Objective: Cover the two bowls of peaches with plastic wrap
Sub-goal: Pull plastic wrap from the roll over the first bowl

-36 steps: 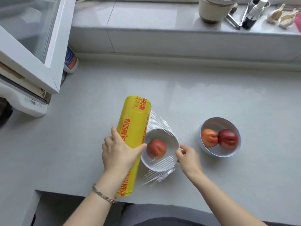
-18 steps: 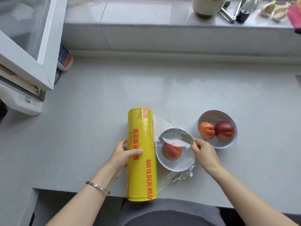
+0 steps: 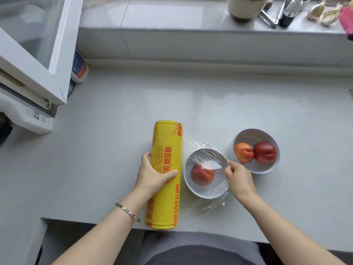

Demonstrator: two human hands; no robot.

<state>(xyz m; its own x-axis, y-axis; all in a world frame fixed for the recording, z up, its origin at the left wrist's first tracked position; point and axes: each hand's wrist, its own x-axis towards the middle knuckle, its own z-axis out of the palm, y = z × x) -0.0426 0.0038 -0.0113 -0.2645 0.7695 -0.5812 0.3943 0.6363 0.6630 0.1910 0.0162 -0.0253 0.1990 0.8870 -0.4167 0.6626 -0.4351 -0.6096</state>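
Observation:
A long yellow roll of plastic wrap (image 3: 165,169) lies on the grey counter, pointing away from me. My left hand (image 3: 152,175) grips its middle. Clear wrap (image 3: 202,152) runs from the roll over a white bowl (image 3: 193,190) holding one peach (image 3: 202,175). My right hand (image 3: 239,179) pinches the wrap's edge at the bowl's right rim. A second white bowl (image 3: 267,170) to the right holds two peaches (image 3: 255,153) and is uncovered.
An open window frame (image 3: 38,54) juts over the counter's left side, with a white appliance (image 3: 24,119) below it and a bottle (image 3: 79,67) behind. A raised sill (image 3: 172,14) at the back carries a pot, tools and a dark bottle. The counter's front edge is near my body.
The roll has been straightened and shifted beside the bowl. My right hand moved from the bowl's near rim to its right rim, drawing the wrap across the top.

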